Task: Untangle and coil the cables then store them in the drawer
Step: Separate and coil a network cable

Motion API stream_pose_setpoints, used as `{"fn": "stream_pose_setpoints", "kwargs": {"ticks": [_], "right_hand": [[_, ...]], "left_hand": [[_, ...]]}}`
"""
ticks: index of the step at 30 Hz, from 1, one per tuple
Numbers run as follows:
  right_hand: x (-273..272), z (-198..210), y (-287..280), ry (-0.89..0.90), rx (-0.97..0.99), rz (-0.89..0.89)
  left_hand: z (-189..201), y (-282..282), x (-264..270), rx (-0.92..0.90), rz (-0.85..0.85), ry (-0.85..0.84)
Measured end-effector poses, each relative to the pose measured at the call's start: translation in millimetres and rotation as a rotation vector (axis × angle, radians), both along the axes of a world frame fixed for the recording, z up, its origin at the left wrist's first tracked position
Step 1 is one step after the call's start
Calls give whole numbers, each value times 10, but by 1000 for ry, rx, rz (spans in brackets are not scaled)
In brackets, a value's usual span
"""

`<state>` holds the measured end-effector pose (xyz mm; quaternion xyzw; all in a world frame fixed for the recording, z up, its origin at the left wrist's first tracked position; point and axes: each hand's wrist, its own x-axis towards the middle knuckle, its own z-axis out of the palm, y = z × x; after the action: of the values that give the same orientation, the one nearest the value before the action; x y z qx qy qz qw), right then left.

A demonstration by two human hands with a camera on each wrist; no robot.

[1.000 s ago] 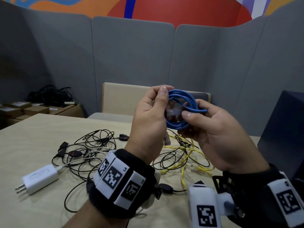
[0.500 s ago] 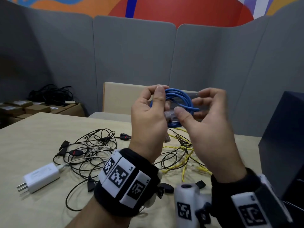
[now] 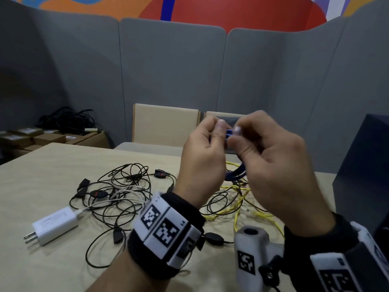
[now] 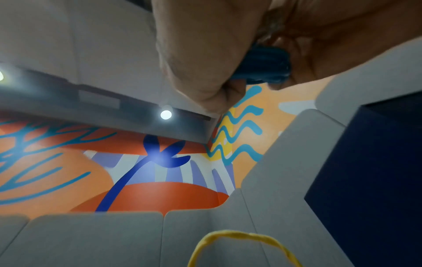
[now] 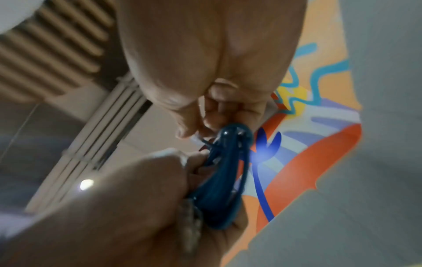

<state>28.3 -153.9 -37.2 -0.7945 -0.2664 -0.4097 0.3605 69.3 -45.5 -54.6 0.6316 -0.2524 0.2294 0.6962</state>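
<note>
Two hands meet in mid-air above the table (image 3: 52, 165), and between them sits the blue cable (image 3: 229, 133), wound into a tight glossy hank of several smooth round turns. Left hand (image 3: 202, 152) has its fingers curled round one side of the bundle, right hand (image 3: 271, 163) pinches the other side, thumb and fingertips pressed together on the strands; from the right wrist view a clear plastic plug lies blurred against the bundle by the left hand. A dark loop of the same cable peeps out below the palms. So, by my reading, one cable is coiled or very nearly, with the loose end perhaps being tucked in, and everything else is waiting. At nine o'clock from the hands sprawls a nest of thin black cables (image 3: 117, 192), wiry and looped over one another, with small inline pods and plugs. A white cable runs through it to a boxy white charger (image 3: 55, 225) with bare metal prongs, at eight o'clock. At five o'clock the yellow cable (image 3: 237, 209) snakes about, looking slightly twisted, crossing more black wire. None of that is sorted yet, as far as I can judge. No drawer shows plainly; the dark blue cabinet (image 3: 364, 169) at three o'clock may hold it, but I cannot tell.
</note>
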Motion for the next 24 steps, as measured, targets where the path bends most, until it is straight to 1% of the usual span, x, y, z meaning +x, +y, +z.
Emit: {"fn": "stream_pose_setpoints", "kwargs": {"ticks": [3, 6, 9, 12, 16, 20, 22, 24], "right_hand": [[-10, 38, -66, 50, 142, 0], [-30, 90, -118, 59, 274, 48], [-89, 125, -122, 48, 317, 118], [-141, 153, -96, -1, 323, 154], [-180, 178, -94, -94, 358, 174], [-218, 192, -103, -149, 405, 217], [-178, 189, -109, -114, 469, 239], [-95, 170, -133, -7, 563, 238]], "left_hand": [[-36, -98, -78, 170, 99, -158], [-30, -136, -154, 233, 181, -233], [-12, -121, -163, 253, 142, -200], [4, -99, -157, 281, 112, -154], [29, -106, -201, 308, 87, -173], [34, -104, -245, 313, 78, -184], [44, -82, -236, 304, 86, -169], [46, -41, -188, 247, 72, -125]]}}
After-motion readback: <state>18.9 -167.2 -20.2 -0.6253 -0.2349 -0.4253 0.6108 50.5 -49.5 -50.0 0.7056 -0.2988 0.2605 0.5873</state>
